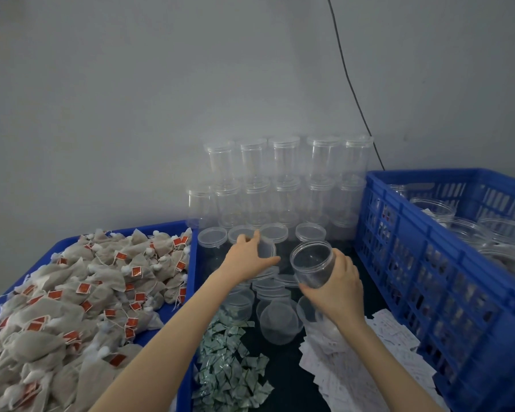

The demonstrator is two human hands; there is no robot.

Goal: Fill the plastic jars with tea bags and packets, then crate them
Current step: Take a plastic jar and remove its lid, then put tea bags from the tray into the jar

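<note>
Head view: right hand grips one open, empty plastic jar above the desk, fingers curled round it. Left hand pinches a clear lid. Eleven lidded jars stacked in two rows at the wall. One blue tray of tea bags, red tags unreadable. Green packets; one blue crate.
</note>
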